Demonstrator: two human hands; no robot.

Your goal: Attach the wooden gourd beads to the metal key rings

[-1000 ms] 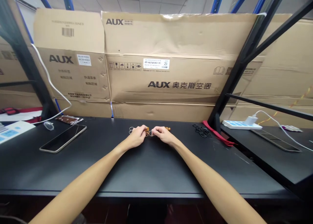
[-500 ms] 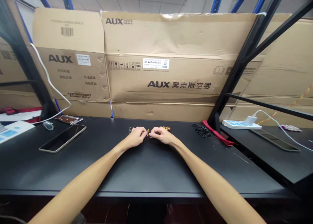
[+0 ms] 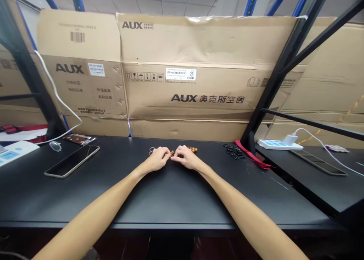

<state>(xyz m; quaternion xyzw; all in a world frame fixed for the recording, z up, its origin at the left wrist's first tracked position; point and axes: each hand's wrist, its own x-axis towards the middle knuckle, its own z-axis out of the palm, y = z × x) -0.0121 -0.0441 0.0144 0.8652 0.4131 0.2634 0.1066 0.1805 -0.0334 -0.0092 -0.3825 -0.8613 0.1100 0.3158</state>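
Note:
My left hand (image 3: 157, 158) and my right hand (image 3: 184, 158) meet at the middle of the black table (image 3: 182, 191), fingertips almost touching. A small amber-brown bead piece (image 3: 172, 152) shows just above the fingertips, and my left fingers seem to pinch it. What my right fingers hold is hidden. A short string of brown beads (image 3: 192, 149) lies just past my right hand. A thin metal ring (image 3: 152, 150) lies beyond my left hand.
A smartphone (image 3: 72, 161) lies on the table's left side, near a clear small object (image 3: 55, 146). To the right are a pile of black rings (image 3: 234, 152) and a red strap (image 3: 250, 157). A white power strip (image 3: 275, 144) sits on the neighbouring table. Cardboard boxes stand behind.
My hands have drawn closer together, and the metal ring seen between them earlier no longer shows. The amber piece now sits at my fingertips. The head view has shifted slightly.

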